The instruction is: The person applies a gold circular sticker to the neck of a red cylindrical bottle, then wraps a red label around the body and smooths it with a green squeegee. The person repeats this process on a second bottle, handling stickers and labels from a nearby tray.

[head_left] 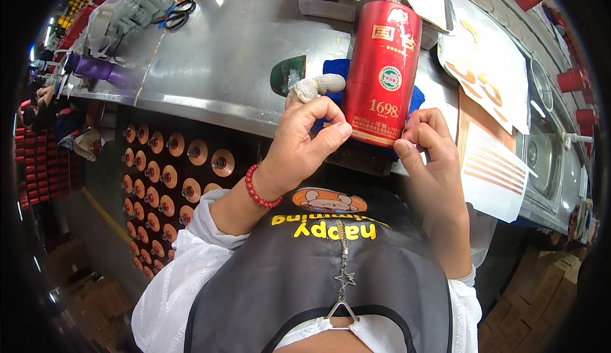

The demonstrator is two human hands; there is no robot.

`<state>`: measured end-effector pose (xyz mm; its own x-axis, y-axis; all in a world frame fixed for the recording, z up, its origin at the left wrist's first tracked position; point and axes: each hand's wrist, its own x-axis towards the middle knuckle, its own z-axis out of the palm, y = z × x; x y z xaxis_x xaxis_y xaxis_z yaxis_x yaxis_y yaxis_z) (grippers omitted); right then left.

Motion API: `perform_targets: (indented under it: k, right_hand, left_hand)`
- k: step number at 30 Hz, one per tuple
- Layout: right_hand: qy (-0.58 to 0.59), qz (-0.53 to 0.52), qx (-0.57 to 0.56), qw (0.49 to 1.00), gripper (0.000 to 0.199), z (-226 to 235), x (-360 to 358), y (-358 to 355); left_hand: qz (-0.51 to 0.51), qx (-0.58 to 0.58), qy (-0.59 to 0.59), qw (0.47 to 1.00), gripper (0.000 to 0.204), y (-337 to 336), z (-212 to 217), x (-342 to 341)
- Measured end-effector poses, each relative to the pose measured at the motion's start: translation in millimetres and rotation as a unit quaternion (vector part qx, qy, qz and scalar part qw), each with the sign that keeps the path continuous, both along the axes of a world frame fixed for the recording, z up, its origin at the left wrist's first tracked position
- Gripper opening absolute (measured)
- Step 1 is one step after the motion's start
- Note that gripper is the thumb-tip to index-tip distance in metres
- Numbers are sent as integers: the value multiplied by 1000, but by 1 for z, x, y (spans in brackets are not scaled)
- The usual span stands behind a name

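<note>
A red bottle with gold and white print lies on a blue cloth, its neck pointing away from me and its base toward me. By the base's left side, my left hand has thumb and index finger pinched together; knitted white covers sit on some of its other fingers. My right hand is pinched at the base's right corner, fingers curled. Whatever lies between the fingertips of either hand is too small to make out. A dark green flat piece rests left of the bottle, beyond my left hand.
Black-handled scissors and a purple bottle are at the far left of the metal table. White sheets with gold decals lie at right. Below the table's left edge stand rows of bottles. Cardboard boxes sit at lower right.
</note>
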<state>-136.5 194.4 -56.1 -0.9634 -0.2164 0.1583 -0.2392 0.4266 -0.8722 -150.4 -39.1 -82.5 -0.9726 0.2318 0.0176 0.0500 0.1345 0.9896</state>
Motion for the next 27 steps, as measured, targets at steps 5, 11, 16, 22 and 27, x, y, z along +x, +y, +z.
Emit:
perform_targets:
  k: [5, 11, 16, 22, 27]
  right_hand:
    - [-6, 0, 18, 1000, 19, -1, 0, -2]
    - [11, -8, 12, 1000, 19, 0, 1, -3]
    - [-17, -5, 20, 1000, 23, 1, 1, -4]
    - [28, -19, 2, 999, 18, -2, 0, -6]
    - [21, -22, 8, 999, 18, -3, 0, -6]
  left_hand:
    - [-1, 32, -57, 998, 17, -3, 1, 0]
    - [0, 32, -97, 995, 18, -3, -1, 2]
    - [-1, 27, -71, 997, 18, -4, -3, 1]
    - [8, 4, -34, 999, 17, -2, -5, 0]
    - [13, -25, -13, 1000, 18, -1, -4, 0]
